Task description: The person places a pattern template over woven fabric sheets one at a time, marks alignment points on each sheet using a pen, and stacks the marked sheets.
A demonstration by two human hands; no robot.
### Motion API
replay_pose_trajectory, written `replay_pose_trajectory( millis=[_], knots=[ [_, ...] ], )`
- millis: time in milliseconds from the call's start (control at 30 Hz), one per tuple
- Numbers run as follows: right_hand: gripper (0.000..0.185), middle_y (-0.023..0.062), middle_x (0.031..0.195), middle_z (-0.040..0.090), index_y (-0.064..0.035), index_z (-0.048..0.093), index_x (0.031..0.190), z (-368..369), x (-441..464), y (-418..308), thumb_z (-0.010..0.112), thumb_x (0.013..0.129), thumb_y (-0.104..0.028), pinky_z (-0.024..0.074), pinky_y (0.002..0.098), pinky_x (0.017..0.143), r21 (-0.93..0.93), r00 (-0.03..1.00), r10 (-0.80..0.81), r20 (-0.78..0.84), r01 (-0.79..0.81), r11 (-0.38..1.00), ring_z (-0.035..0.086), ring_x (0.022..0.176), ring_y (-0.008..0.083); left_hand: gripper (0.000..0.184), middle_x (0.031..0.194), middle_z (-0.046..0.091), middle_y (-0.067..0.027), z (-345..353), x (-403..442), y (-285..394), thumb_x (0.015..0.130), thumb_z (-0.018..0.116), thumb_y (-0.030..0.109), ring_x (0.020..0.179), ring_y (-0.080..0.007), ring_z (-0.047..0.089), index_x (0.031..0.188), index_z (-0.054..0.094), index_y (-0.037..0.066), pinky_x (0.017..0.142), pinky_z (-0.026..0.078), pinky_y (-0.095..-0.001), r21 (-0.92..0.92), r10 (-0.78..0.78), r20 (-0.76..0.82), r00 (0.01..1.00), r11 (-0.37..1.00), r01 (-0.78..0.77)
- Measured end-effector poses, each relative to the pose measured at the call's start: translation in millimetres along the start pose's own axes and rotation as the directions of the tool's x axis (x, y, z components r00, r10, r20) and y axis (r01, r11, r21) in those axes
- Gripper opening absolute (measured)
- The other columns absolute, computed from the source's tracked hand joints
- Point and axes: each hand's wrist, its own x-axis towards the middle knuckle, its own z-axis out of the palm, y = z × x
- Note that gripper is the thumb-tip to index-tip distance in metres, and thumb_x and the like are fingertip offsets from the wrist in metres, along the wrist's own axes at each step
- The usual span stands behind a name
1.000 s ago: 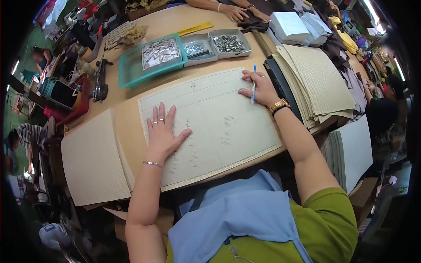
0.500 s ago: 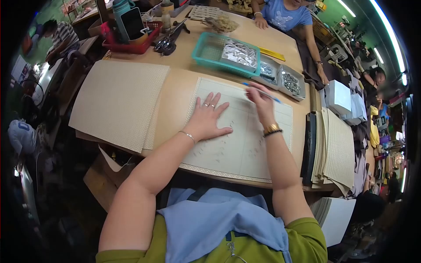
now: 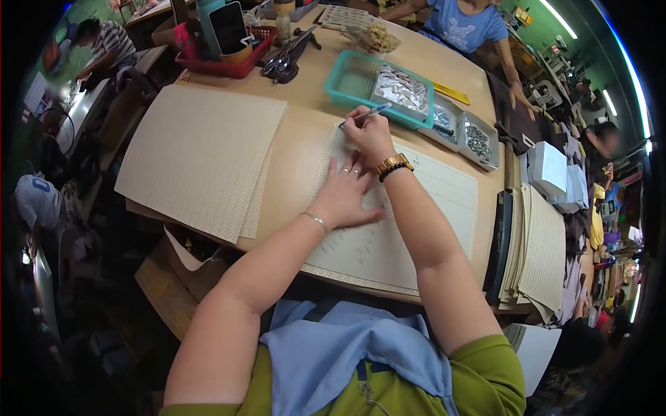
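My left hand [image 3: 347, 194] lies spread on a pale sheet [image 3: 444, 208] with a patterned edge, ruled lines and faint handwriting. Just above it, my right hand [image 3: 370, 135] grips a blue and white pen [image 3: 378, 110], whose lower end is at the sheet's upper left corner. My right forearm crosses over the sheet and hides part of it. Left of this sheet is a stack of textured cream sheets [image 3: 201, 152].
Beyond the hands stand a teal basket [image 3: 340, 93] and a grey tray of metal pieces [image 3: 494, 156]. A red basket [image 3: 239, 68] and scissors [image 3: 283, 66] are at the back left. Stacked sheets [image 3: 541, 243] stand right. A co-worker [image 3: 465, 28] is across the table.
My right hand has moved left across the sheet with the pen, to its upper left corner beside my left hand. My left hand remains spread on the sheet. The camera view has shifted.
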Motion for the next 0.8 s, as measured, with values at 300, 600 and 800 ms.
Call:
replay_pose_trajectory(
  millis=[300,600,800],
  knots=[
    [0.021,0.0163,0.066,0.066,0.0013,0.066,0.086,2,-3,2,0.064,0.082,-0.019,0.0515,0.0338,0.059,-0.014,0.999,0.005,0.050,-0.004,1.000,0.064,0.057,0.0239,0.098,0.154,0.026,-0.0227,-2,0,0,0.080,0.049,0.074,0.145,-0.0418,0.016,0.147,0.034,0.004,0.114,0.013,-0.0644,-0.003,0.018,0.007,1.000,1.000,-0.018],
    [0.021,0.0111,0.069,0.067,0.0009,0.065,0.088,-8,-13,2,0.064,0.085,-0.020,0.0527,0.0315,0.064,0.130,0.999,0.049,0.016,-0.051,0.990,0.065,0.066,0.0151,0.097,0.155,0.025,-0.0229,-4,1,2,0.078,0.053,0.074,0.146,-0.0414,0.017,0.147,0.035,0.008,0.114,0.014,-0.0639,0.011,-0.006,0.015,1.000,1.000,0.006],
    [0.017,0.0068,0.087,0.071,0.0016,0.064,0.099,-116,-65,46,0.064,0.092,-0.013,0.0540,0.0247,0.072,0.451,0.973,0.185,-0.140,-0.103,0.886,0.066,0.080,0.0106,0.093,0.156,0.025,-0.0213,-5,5,7,0.074,0.062,0.071,0.146,-0.0392,0.018,0.146,0.040,0.017,0.114,0.015,-0.0634,0.046,-0.028,0.039,0.999,0.999,0.026]
  ],
)
